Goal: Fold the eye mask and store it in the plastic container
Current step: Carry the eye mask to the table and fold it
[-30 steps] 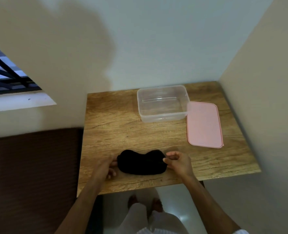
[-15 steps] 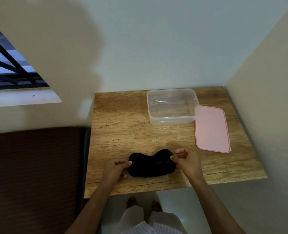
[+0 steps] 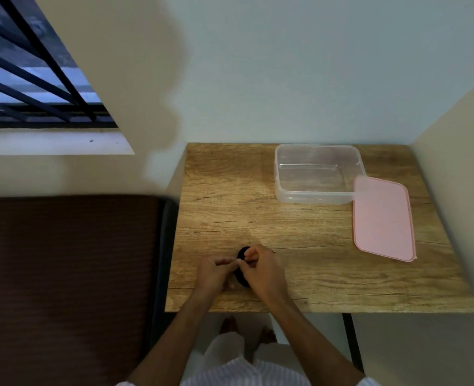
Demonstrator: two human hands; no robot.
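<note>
Both hands met at the near edge of the wooden table [image 3: 300,232], the left hand [image 3: 215,274] and the right hand [image 3: 263,271] touching at the fingertips and pinched together on the black eye mask [image 3: 242,277]. The mask lay bunched between and under them, so only a small dark patch showed: a rounded bit above the right hand's fingers and a strip running down between the two palms. What could be seen of it ran roughly from the far side toward the near side of the table, but most of the cloth was covered by the right hand, so its true long axis and which way its ends pointed could not be told. It rested on or just above the tabletop, close to the near edge and left of centre.

The clear plastic container [image 3: 318,174] stood open at the far right of the table, well apart from the hands, its long side running left to right. The pink lid [image 3: 383,218] lay flat just to its right, one corner touching or slightly overlapping the container's near right corner, its long side running from far to near.

A barred window [image 3: 35,76] was set in the wall at the upper left.
</note>
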